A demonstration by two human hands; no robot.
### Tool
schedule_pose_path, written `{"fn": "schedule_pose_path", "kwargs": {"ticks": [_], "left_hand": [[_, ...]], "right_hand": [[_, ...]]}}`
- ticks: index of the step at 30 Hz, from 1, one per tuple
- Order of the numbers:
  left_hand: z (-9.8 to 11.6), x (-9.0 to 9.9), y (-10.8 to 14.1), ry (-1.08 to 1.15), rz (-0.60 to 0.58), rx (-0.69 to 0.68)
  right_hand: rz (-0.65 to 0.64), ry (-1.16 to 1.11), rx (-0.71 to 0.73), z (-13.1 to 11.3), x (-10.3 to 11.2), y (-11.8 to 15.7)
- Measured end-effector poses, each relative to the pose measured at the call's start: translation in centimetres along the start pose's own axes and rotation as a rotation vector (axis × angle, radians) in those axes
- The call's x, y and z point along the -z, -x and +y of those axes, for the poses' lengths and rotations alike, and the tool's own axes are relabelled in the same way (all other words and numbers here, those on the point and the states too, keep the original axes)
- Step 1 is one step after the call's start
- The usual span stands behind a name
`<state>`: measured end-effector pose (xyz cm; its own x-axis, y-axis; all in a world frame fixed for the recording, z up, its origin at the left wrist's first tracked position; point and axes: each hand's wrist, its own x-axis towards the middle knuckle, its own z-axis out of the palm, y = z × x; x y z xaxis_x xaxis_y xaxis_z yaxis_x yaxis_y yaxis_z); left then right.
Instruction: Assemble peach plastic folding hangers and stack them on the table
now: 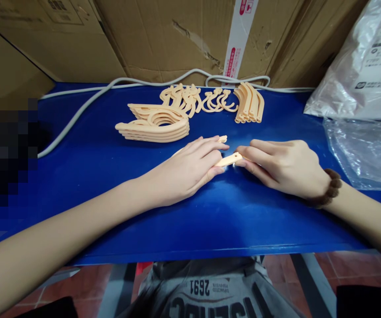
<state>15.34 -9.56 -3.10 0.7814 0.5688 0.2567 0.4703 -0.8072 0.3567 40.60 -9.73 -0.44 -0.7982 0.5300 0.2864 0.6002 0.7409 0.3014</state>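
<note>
Near the middle of the blue table [190, 229], my left hand [186, 170] is wrapped over a beige plastic piece [229, 160], whose end with a small hole sticks out to the right. Another beige end [222, 139] shows past the fingers of that hand; the rest lies hidden under it. My right hand [279, 165], with a brown band at the wrist, is closed, its thumb and fingertips pinched at the right tip of the holed end. Whether a smaller part is between those fingertips cannot be seen.
Behind my hands lie stacked beige hanger pieces [155, 132], beige hooks [215, 100], more small curved parts [182, 98] and curved tubes [250, 104]. A white cable [77, 117] crosses the back left. Cardboard boxes [177, 39] stand behind; plastic bags [359, 70] are at right.
</note>
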Motion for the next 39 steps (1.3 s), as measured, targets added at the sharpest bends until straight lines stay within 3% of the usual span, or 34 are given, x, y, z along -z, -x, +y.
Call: {"fn": "schedule_pose_path", "kwargs": {"ticks": [7, 21, 34, 39], "left_hand": [[0.0, 0.1, 0.0, 0.030, 0.012, -0.003], [-0.1, 0.1, 0.0, 0.044, -0.014, -0.028], [-0.5, 0.2, 0.0, 0.035, -0.045, -0.076], [-0.5, 0.3, -0.1, 0.029, -0.038, -0.102]], "right_hand": [[-0.070, -0.035, -0.045, -0.1, 0.4, -0.1], [0.013, 0.089, 0.047, 0.0, 0.9, -0.1], [-0.064, -0.148, -0.029, 0.2, 0.9, 0.0], [0.061, -0.086, 0.051, 0.1, 0.8, 0.1]]}}
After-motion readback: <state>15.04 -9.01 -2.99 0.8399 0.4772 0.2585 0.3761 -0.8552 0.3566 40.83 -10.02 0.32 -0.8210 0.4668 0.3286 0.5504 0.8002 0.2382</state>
